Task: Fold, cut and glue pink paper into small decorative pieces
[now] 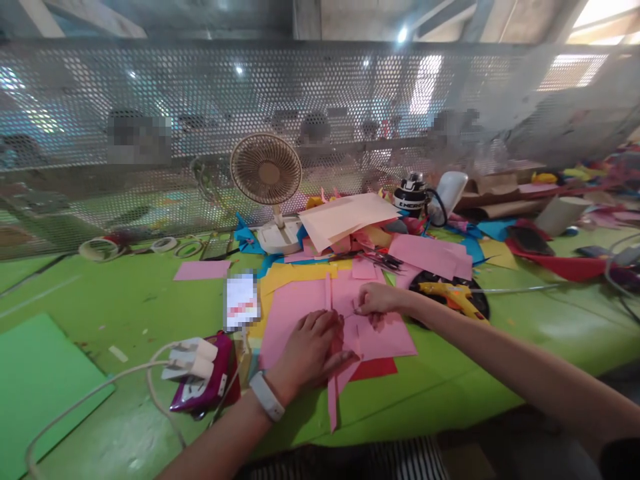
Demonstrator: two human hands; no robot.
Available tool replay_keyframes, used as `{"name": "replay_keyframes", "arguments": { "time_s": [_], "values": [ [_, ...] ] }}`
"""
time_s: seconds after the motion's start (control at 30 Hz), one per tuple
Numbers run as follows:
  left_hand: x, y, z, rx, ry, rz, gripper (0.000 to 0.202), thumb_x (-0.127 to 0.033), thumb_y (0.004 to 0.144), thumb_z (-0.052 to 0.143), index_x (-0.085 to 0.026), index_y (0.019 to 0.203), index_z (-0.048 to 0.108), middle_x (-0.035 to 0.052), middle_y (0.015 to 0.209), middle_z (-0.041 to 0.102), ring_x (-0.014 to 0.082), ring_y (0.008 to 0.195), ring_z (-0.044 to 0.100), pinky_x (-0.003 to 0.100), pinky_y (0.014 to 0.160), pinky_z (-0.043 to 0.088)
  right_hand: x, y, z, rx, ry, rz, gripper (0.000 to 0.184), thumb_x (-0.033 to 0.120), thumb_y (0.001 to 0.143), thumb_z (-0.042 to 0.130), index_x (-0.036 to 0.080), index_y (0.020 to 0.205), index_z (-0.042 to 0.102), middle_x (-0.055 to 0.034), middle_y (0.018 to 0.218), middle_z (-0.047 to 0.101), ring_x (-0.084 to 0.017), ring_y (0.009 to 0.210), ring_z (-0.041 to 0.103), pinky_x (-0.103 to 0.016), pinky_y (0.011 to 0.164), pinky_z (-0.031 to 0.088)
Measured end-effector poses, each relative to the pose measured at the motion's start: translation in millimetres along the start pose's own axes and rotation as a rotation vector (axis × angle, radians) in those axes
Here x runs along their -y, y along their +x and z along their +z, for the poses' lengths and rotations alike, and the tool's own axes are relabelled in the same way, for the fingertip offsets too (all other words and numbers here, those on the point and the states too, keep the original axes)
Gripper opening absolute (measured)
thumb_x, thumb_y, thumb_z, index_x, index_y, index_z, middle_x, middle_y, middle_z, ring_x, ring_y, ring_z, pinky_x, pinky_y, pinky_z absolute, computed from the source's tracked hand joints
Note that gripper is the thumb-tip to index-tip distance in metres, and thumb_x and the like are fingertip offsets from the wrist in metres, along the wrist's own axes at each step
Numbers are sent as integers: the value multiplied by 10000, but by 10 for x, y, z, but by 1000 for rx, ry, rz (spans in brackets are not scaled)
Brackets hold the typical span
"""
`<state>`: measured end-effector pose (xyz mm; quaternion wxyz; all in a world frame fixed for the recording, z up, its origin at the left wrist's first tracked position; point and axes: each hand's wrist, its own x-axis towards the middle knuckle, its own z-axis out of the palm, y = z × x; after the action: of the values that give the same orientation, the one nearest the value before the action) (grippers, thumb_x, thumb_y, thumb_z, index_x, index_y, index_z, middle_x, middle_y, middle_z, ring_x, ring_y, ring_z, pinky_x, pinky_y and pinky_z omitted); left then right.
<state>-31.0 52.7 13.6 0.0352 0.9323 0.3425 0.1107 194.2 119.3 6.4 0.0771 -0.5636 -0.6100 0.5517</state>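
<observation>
Several pink paper sheets (287, 303) lie in front of me, with a long, narrow pink paper strip (332, 403) running over them toward the table's near edge. My left hand (315, 343) rests flat on the strip and sheets, its thumb stretched out away from the fingers. Just right of it, my right hand (376, 301) is closed in a pinch over the pink paper. A thin, line-like piece shows at its fingertips, too small to name. Red paper (375, 369) and yellow paper (285, 275) stick out from beneath the pink sheets.
A yellow glue gun (457, 297) lies on a black round plate right of my right hand. Scissors (383, 260) and paper scraps lie behind. A fan (267, 170) stands by the mesh screen. Left are a phone (242, 301), a purple power strip (205, 383) and trailing cables.
</observation>
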Motion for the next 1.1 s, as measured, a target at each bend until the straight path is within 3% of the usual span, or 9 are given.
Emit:
{"name": "replay_keyframes", "arguments": {
  "time_s": [0.1,0.27,0.53,0.6,0.67,0.7,0.77,0.87,1.1],
  "values": [
    [-14,-3,-28,-1,-4,0,597,-600,841,334,-181,1241,478,114,1300,456,263,1193,393,422,998,309,0,-28,9,8,11,7,167,263,764,612,141,688,527,17,472,622,-113,400,616,-147,404,459],
    [-38,4,-39,-12,-8,8,567,-597,838,344,-182,1178,529,113,1269,480,257,1180,407,419,995,315,8,13,14,-33,-33,19,339,439,708,661,146,622,515,-2,425,610,-119,349,585,-148,339,405],
    [7,101,-155,35,-76,-5,495,-549,858,353,-221,1184,529,89,1203,525,232,1110,460,385,935,373,-19,91,-46,20,-63,-22,291,350,680,712,119,573,571,-8,429,630,-92,352,579,-123,338,376],
    [54,216,-209,1,-119,-96,455,-538,859,362,-208,1068,595,89,1129,561,215,1022,514,356,880,408,-25,102,-53,42,-54,-25,268,323,694,703,116,578,577,-14,436,636,-95,353,581,-125,351,396],
    [113,357,-228,-67,-152,-292,425,-526,834,417,-167,931,624,90,967,616,211,913,558,326,796,438,-25,107,-55,63,-43,-25,243,297,710,688,116,593,578,-16,439,638,-101,358,589,-131,369,422],
    [143,428,-222,-27,-203,-379,419,-535,810,450,-158,855,628,77,864,633,198,811,580,298,712,453,-23,108,-54,71,-38,-22,237,288,716,682,115,595,575,-19,440,639,-107,361,593,-137,377,435],
    [196,552,-186,176,-377,-476,456,-591,740,508,-150,680,611,39,626,610,171,615,575,256,563,440,-17,104,-52,78,-31,-17,239,279,721,674,115,587,563,-24,441,639,-116,367,600,-148,391,457],
    [243,675,-120,370,-638,-602,455,-596,670,576,-148,595,578,5,486,546,145,486,543,228,458,408,-6,90,-46,76,-22,-6,225,256,731,660,121,584,555,-19,434,636,-122,372,606,-153,397,470],
    [285,802,-49,432,-693,-655,325,-428,616,679,-138,524,567,-2,433,525,116,432,496,204,406,372,13,68,-29,73,-17,-8,186,171,768,590,128,590,551,-14,440,640,-123,396,620,-148,402,467]
  ]
}}
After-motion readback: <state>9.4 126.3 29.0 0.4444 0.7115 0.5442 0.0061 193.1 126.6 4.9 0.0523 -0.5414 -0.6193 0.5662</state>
